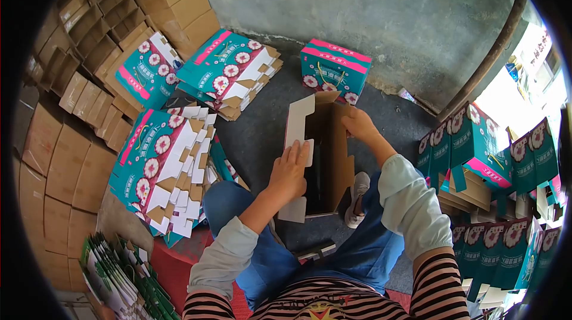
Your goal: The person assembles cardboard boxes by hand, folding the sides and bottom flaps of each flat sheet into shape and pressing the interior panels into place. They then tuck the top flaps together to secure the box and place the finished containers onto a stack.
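An open cardboard box (338, 168) stands between my knees, its brown inside facing up and its flaps spread. My left hand (289, 171) rests on the white flap along the box's left side, fingers together over it. My right hand (359, 123) grips the upper right edge of the box, with the thumb and fingers closed round the cardboard. Beyond the box, a finished teal and pink box (336, 67) with a cord handle stands near the wall.
Flat teal cartons (149, 165) lie piled at the left, with another stack (223, 70) behind. Brown boxes (65, 165) line the far left. Green folded cartons (113, 275) stand at lower left. Assembled teal boxes (476, 147) are stacked at the right. A concrete wall (369, 10) rises ahead.
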`<state>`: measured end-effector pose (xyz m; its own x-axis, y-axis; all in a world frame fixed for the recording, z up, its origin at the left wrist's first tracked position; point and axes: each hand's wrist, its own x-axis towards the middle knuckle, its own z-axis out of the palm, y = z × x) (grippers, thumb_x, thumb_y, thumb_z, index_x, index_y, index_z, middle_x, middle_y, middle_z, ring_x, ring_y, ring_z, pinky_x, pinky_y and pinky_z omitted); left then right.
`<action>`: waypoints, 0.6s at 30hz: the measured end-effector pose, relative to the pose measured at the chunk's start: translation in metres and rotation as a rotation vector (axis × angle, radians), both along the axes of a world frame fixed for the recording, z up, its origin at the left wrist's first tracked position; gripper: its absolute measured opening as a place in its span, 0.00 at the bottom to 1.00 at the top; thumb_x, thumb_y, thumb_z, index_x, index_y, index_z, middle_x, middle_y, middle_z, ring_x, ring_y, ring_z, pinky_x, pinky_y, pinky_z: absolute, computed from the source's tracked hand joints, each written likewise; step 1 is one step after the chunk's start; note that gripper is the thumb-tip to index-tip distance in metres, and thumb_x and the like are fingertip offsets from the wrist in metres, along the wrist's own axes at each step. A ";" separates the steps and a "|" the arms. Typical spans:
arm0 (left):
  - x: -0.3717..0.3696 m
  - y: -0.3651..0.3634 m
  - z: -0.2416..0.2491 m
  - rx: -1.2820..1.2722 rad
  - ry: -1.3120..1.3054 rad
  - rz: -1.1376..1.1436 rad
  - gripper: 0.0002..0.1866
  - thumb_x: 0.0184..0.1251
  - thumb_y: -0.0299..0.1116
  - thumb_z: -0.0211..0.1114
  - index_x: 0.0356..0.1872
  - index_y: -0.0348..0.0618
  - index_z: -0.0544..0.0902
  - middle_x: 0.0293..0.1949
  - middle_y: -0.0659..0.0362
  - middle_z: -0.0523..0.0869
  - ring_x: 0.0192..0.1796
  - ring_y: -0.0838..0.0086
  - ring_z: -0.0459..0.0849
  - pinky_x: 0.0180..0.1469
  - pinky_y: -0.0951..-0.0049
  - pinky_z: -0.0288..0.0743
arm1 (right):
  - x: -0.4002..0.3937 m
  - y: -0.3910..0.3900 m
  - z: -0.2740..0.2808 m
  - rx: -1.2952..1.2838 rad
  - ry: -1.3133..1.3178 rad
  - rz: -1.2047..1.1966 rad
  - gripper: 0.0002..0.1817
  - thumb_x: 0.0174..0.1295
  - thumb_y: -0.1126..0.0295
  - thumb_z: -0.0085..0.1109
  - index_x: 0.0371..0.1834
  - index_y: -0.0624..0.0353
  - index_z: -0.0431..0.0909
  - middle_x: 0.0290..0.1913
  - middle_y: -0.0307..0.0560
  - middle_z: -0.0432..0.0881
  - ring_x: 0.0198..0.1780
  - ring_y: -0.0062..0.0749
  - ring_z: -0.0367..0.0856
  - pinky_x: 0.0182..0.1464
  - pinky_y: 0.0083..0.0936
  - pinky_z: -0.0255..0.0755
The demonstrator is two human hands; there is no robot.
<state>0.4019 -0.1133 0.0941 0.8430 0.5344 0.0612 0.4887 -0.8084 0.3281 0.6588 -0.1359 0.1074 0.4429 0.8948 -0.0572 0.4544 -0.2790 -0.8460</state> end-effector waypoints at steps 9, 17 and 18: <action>0.006 0.013 -0.015 -0.058 -0.064 0.051 0.45 0.48 0.22 0.56 0.73 0.35 0.50 0.70 0.37 0.55 0.71 0.43 0.57 0.69 0.56 0.59 | -0.008 0.020 0.000 0.089 -0.927 -0.052 0.16 0.56 0.67 0.55 0.45 0.65 0.79 0.39 0.54 0.82 0.51 0.43 0.80 0.54 0.41 0.73; 0.009 0.011 -0.011 -0.079 -0.073 0.064 0.44 0.49 0.23 0.57 0.72 0.35 0.51 0.70 0.38 0.55 0.71 0.44 0.55 0.69 0.55 0.58 | -0.020 0.055 0.004 -0.083 -1.279 0.402 0.11 0.51 0.73 0.56 0.37 0.63 0.82 0.48 0.51 0.77 0.50 0.40 0.79 0.54 0.31 0.72; 0.010 0.012 -0.013 -0.070 -0.079 0.055 0.44 0.49 0.24 0.57 0.73 0.36 0.51 0.71 0.38 0.55 0.72 0.44 0.56 0.68 0.53 0.59 | -0.018 0.060 0.006 -0.105 -1.257 0.362 0.11 0.50 0.75 0.57 0.38 0.64 0.81 0.48 0.51 0.77 0.51 0.41 0.78 0.53 0.32 0.73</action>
<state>0.4119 -0.1016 0.0810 0.8064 0.5850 0.0871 0.5021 -0.7550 0.4218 0.6404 -0.0760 0.1131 -0.0182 0.9900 0.1398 0.9741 -0.0140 0.2255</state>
